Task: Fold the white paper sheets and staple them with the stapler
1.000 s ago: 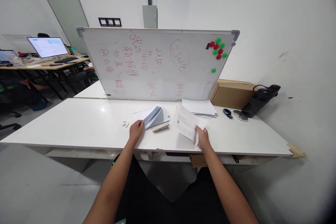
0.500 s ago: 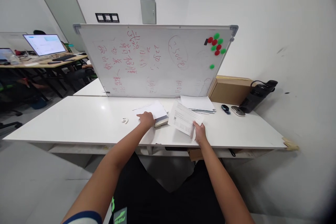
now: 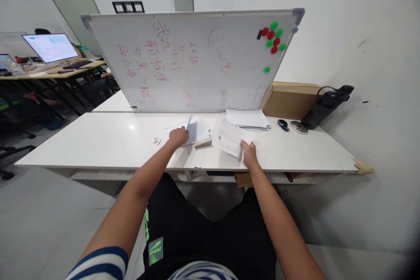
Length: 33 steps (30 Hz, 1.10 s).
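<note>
Near the middle of the desk, my left hand (image 3: 179, 136) is closed on a sheet of paper (image 3: 189, 121), which stands up nearly edge-on. Below it lie more white papers (image 3: 198, 130), with a pale box-like object (image 3: 203, 143) at their near right corner. My right hand (image 3: 250, 153) pinches the right edge of a printed sheet (image 3: 229, 138) between thumb and fingers, tilted just above the desk. Whether it is one sheet or more I cannot tell. Behind it rests a stack of papers (image 3: 247, 118).
A whiteboard (image 3: 203, 61) with red writing and round magnets stands at the back of the white desk (image 3: 108, 140). At the right are a cardboard box (image 3: 292, 101), a black bottle (image 3: 324, 107), a mouse (image 3: 299, 127) and a dark watch (image 3: 282, 124). A small white curled object (image 3: 156, 141) lies left.
My left hand has gone from lying on the papers with a finger stretched out to gripping a sheet, now raised upright. My right hand keeps its printed sheet. The view has tilted down slightly.
</note>
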Available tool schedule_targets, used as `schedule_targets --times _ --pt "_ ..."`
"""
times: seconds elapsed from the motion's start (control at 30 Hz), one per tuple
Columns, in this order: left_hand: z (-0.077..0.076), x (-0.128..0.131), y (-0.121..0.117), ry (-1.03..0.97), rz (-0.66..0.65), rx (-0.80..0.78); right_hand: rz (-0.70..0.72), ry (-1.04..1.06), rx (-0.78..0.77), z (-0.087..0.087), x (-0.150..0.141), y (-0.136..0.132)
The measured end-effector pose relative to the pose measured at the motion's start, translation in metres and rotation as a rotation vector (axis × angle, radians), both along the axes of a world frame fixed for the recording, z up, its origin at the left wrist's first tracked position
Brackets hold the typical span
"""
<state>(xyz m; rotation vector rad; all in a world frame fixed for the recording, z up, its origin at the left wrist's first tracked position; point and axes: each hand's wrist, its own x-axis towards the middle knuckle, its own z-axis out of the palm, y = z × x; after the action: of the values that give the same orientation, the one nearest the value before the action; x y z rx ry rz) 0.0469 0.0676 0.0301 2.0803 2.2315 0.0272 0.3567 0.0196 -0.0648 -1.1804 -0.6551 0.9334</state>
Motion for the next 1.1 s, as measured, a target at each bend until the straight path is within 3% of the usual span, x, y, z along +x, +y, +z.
schedule_targets --times 0.13,0.27,0.37,0.43,0.53,0.67,0.8,0.93,1.1 --pt "-0.016 -0.029 -0.021 -0.332 0.115 0.217 -0.005 -0.002 0.004 -0.003 0.001 0.002" --pt "-0.035 -0.049 -0.061 -0.801 0.348 0.458 -0.007 0.034 0.011 -0.006 0.002 0.004" --pt "-0.036 -0.05 -0.095 -1.069 0.533 0.686 0.008 0.081 -0.009 -0.003 0.0 0.003" --pt "-0.03 -0.046 -0.114 -1.186 0.584 0.831 0.017 0.076 -0.009 0.002 -0.003 0.0" --pt "-0.018 -0.036 -0.132 -1.225 0.446 1.0 0.047 -0.013 0.047 0.013 -0.013 -0.013" --pt "-0.003 -0.028 -0.138 -0.954 0.189 1.014 0.102 -0.205 0.059 0.035 -0.033 -0.048" --pt "0.004 -0.009 -0.141 -0.56 -0.277 0.944 0.199 -0.266 0.004 0.057 -0.057 -0.083" --pt "-0.003 0.026 -0.15 -0.234 -0.632 0.879 0.324 -0.033 0.012 0.073 -0.07 -0.103" --pt "-0.021 0.052 -0.16 -0.141 -0.767 0.804 0.433 0.096 0.004 0.088 -0.064 -0.118"
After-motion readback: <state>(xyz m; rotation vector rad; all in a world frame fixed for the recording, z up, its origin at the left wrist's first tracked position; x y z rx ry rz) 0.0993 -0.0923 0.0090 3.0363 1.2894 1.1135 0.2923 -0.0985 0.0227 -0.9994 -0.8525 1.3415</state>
